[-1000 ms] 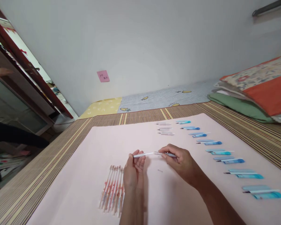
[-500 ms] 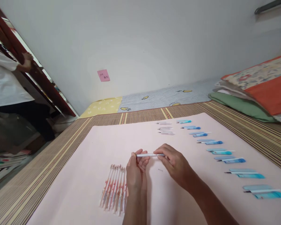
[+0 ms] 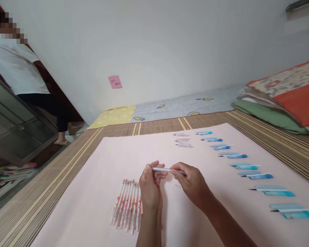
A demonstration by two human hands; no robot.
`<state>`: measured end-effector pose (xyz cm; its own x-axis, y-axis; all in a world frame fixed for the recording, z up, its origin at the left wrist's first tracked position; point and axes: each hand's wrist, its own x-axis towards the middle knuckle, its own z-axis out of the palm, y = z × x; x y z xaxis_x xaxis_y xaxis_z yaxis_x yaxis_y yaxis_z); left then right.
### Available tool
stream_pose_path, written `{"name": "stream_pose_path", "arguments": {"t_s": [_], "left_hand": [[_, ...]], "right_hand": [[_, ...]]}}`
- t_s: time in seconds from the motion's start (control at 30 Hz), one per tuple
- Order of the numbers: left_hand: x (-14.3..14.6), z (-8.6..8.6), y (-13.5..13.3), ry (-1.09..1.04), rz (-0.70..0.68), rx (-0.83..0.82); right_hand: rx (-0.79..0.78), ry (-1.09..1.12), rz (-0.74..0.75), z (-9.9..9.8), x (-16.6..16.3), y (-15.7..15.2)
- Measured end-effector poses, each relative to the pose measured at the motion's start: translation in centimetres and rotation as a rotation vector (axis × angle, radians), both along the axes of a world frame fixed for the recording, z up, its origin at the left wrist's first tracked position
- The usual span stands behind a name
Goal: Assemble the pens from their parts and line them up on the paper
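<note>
Over the pink sheet [image 3: 92,178] | pen [image 3: 161,169] axis runs nine to three | left hand [image 3: 149,188], loosely cupped, pinches nine-o'clock end | right hand [image 3: 192,180] pinches three-o'clock half

Pale pink sheet [image 3: 87,192] on a mat [image 3: 51,171] striped in dark brown and straw yellow.
The held pen [image 3: 160,169] is silvery white; the speckled pens [image 3: 127,206] are white mottled red and pink, brownish at their tips. The blue barrels [image 3: 301,215] run from deep blue to turquoise, their refills [image 3: 298,210] white with black tips. One cloth [image 3: 115,116] is yellow with white marks, the bedsheet [image 3: 167,111] finely checked grey and white with yellow fruit. The cushion [image 3: 304,103] pairs orange with cream floral. Note [image 3: 115,82]: pink, dark writing. Wall [image 3: 170,48]: pale grey.
</note>
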<state>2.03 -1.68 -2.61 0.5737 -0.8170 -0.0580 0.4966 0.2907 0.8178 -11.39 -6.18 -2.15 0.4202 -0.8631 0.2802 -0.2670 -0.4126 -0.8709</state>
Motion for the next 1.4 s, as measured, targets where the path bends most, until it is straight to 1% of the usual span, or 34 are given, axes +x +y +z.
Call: {"name": "stream_pose_path", "arguments": {"t_s": [0.07, 0.13, 0.2, 0.23, 0.33, 0.47, 0.57, 0.7, 0.73, 0.77, 0.8, 0.87, 0.93, 0.97, 1.03, 1.07, 1.13, 1.2, 1.27, 1.33, 1.4], "left_hand": [[0.0, 0.1, 0.2, -0.096, -0.049, -0.03], [-0.1, 0.3, 0.4, -0.166, -0.104, -0.059], [-0.1, 0.5, 0.5, -0.204, -0.146, -0.091], [-0.2, 0.5, 0.5, -0.212, -0.155, -0.1], [-0.3, 0.3, 0.3, -0.183, -0.116, -0.068], [0.3, -0.3, -0.2, -0.021, -0.027, 0.026], [0.8, -0.5, -0.4, 0.077, -0.04, 0.056], [0.7, -0.5, -0.3, 0.106, -0.074, 0.061], [0.6, -0.5, -0.2, 0.096, -0.078, 0.055], [0.5, -0.3, -0.2, 0.073, -0.081, 0.041], [0.4, -0.2, 0.0, 0.036, -0.094, 0.019], [0.5, 0.2, 0.2, -0.071, -0.152, -0.04], [0.7, 0.5, 0.5, -0.165, -0.229, -0.091], [0.9, 0.6, 0.6, -0.188, -0.258, -0.102], [1.1, 0.5, 0.6, -0.175, -0.265, -0.095], [1.3, 0.4, 0.5, -0.149, -0.247, -0.081], [1.5, 0.0, 0.3, -0.08, -0.194, -0.04], [1.6, -0.3, 0.0, -0.019, -0.145, 0.002], [1.6, -0.5, -0.2, 0.029, -0.109, 0.033], [1.5, -0.6, -0.3, 0.077, -0.087, 0.065], [1.4, -0.7, -0.3, 0.126, -0.074, 0.104]], "right_hand": [[0.216, -0.015, 0.08, 0.4, -0.6, -0.3], [0.372, -0.043, 0.168, 0.7, -1.2, -0.6], [0.423, -0.069, 0.222, 0.8, -1.5, -0.8], [0.41, -0.076, 0.229, 0.9, -1.6, -0.8], [0.272, -0.049, 0.18, 0.9, -1.2, -0.4], [0.084, 0.048, 0.043, 0.7, -0.4, 0.3], [-0.054, 0.067, 0.025, 0.6, -0.2, 0.2], [-0.33, 0.079, 0.003, 0.3, -0.5, -0.3], [-0.365, 0.092, -0.009, 0.4, -0.5, -0.4], [-0.356, 0.106, -0.016, 0.4, -0.6, -0.4], [-0.296, 0.113, -0.01, 0.5, -0.7, -0.3], [-0.059, 0.08, 0.062, 0.7, -0.8, -0.2], [0.21, -0.016, 0.199, 0.9, -1.0, -0.2], [0.314, -0.079, 0.27, 0.9, -1.1, -0.3], [0.453, -0.193, 0.361, 0.8, -1.4, -0.6], [0.499, -0.232, 0.371, 0.8, -1.6, -0.8], [0.539, -0.263, 0.331, 0.7, -2.1, -1.1], [0.477, -0.238, 0.245, 0.8, -2.5, -1.3], [0.322, -0.168, 0.143, 1.0, -2.6, -1.2], [0.081, -0.045, 0.077, 1.1, -2.1, -1.0], [-0.206, 0.105, 0.044, 0.9, -1.2, -0.6]]}}
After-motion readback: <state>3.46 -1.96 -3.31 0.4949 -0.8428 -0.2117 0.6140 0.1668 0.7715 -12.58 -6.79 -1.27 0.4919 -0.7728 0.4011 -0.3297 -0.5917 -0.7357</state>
